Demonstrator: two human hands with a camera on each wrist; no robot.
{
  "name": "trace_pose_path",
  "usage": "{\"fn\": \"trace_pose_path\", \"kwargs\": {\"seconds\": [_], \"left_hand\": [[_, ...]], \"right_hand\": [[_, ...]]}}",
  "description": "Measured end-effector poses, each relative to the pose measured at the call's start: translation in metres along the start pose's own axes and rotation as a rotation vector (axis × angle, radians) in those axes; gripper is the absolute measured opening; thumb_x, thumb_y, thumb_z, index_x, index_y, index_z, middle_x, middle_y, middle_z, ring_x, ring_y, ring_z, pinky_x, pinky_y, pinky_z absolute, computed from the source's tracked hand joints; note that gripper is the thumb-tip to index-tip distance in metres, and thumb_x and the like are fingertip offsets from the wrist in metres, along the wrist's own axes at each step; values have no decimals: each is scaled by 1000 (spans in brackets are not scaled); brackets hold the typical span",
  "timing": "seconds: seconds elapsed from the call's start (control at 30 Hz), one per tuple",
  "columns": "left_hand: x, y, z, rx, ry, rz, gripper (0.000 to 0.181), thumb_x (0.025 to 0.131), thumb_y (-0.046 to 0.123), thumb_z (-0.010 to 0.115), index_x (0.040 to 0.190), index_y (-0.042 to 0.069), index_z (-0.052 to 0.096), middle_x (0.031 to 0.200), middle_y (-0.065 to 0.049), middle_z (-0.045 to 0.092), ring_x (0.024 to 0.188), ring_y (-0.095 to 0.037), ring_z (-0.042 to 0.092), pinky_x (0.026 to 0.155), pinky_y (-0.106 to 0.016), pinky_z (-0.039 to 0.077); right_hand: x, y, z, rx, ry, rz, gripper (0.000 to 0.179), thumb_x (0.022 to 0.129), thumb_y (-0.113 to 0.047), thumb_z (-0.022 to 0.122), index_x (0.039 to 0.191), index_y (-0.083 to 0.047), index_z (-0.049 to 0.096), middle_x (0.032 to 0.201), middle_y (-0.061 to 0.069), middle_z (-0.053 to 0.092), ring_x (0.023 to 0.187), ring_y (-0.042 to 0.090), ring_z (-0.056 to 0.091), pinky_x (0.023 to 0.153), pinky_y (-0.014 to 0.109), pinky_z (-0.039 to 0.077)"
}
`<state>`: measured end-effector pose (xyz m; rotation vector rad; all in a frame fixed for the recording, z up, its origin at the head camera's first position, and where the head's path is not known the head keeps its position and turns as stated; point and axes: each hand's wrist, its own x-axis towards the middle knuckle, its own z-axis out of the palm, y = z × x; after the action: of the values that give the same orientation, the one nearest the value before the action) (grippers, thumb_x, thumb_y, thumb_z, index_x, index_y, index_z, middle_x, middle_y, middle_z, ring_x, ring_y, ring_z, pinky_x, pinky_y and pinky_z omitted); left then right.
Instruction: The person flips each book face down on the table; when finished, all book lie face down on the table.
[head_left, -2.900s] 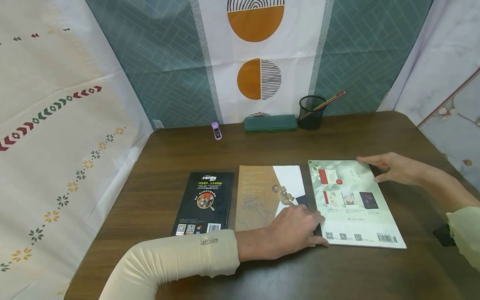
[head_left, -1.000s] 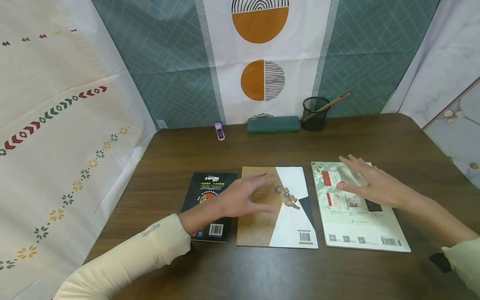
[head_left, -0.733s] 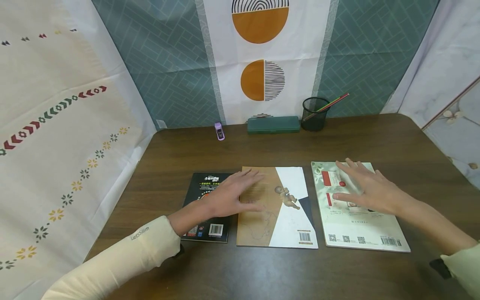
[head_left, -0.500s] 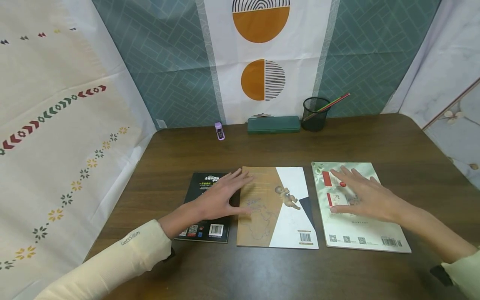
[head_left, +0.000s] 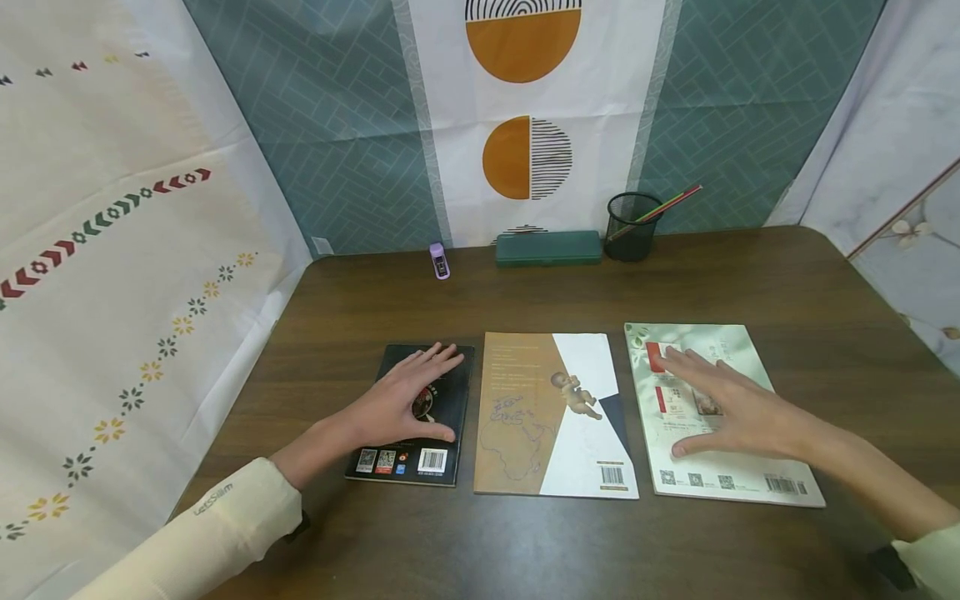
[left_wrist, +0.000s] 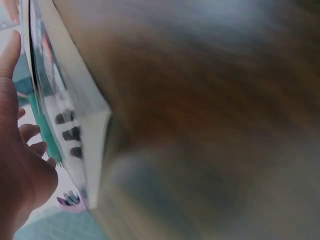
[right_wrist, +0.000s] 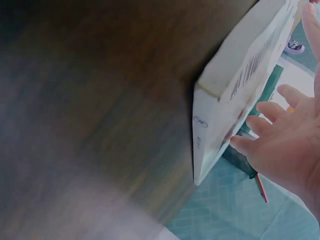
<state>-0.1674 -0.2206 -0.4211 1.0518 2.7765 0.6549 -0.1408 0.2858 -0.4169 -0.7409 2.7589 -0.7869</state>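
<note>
Three books lie side by side on the table. My left hand point(head_left: 390, 408) is over the black book point(head_left: 450, 392) on the left, its fingers and thumb spread. My right hand point(head_left: 738, 412) spreads over the pale green book point(head_left: 705, 475) on the right, hiding part of its cover. Between them lies a book with a brown and white cover point(head_left: 525, 417), printed with a baby figure. In the left wrist view, the left hand point(left_wrist: 25, 170) is beside a book's page edge point(left_wrist: 92, 135). The right hand point(right_wrist: 285, 135) shows extended fingers in the right wrist view. Whether either hand touches a cover, I cannot tell.
Along the back of the brown table point(head_left: 555, 550) stand a small purple bottle point(head_left: 439, 262), a green case point(head_left: 549, 248) and a black mesh cup point(head_left: 632, 237) holding pencils point(head_left: 671, 202). Patterned cloths hang behind and at the left.
My left hand has moved left, from between the middle and right books across the brown book to the black one. My right hand has shifted from the green book's right edge to over its cover.
</note>
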Motion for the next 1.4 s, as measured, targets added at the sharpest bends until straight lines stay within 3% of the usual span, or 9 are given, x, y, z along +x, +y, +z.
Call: {"fn": "trace_pose_path", "kwargs": {"seconds": [0.23,0.57,0.87,1.4], "left_hand": [[-14,-12,-2,-16,17,8,113,80,61,88,167,12,35,173,-10,29,161,-37,21,124,-68,18],[-22,-16,-2,14,97,-38,107,77,62,90,163,19,44,166,-8,43,151,-36,40,115,-68,36],[-22,-19,1,3,31,-68,105,78,66,87,164,25,43,167,-4,40,150,-36,39,115,-69,36],[-14,-12,8,-18,26,-57,106,79,68,85,164,22,42,167,-5,40,150,-36,37,116,-69,33]], "right_hand": [[-2,1,2,-27,8,1,122,68,-71,89,167,-21,36,169,26,32,153,54,26,114,80,22],[-8,1,1,-70,92,-10,121,65,-73,89,159,-8,48,159,26,47,142,52,44,104,76,42],[-11,8,2,-65,131,-19,113,64,-68,94,152,-9,54,154,24,51,138,50,45,99,77,42],[-3,2,7,-41,79,-10,114,65,-62,95,153,-5,51,157,24,49,141,49,43,105,74,42]]}}
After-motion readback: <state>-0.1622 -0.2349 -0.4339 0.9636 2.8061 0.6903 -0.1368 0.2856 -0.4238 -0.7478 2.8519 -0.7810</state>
